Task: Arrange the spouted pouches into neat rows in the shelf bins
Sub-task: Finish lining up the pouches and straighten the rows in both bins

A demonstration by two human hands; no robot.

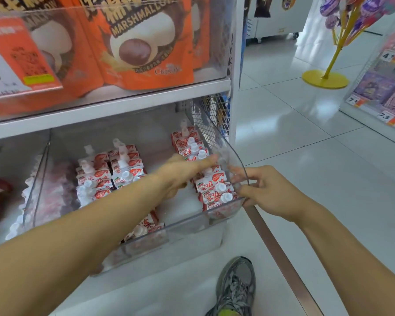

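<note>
1. Your shoe (236,286) is on the floor below the bin (169,233).
2. Your right hand (267,190) pinches the bin's clear right front corner, fingers curled round the wall.
3. Your left hand (183,172) reaches into the bin with fingers out flat, holding nothing, touching the right row of pouches (211,181).
4. Further left, more pouches stand in two rows.
5. Marshmallow bags (141,42) fill the shelf above.

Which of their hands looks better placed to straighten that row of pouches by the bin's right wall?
Probably the left hand: it is already inside the clear bin, reaching over the right-hand row of spouted pouches. The right hand grips the bin's front corner from outside.
</note>
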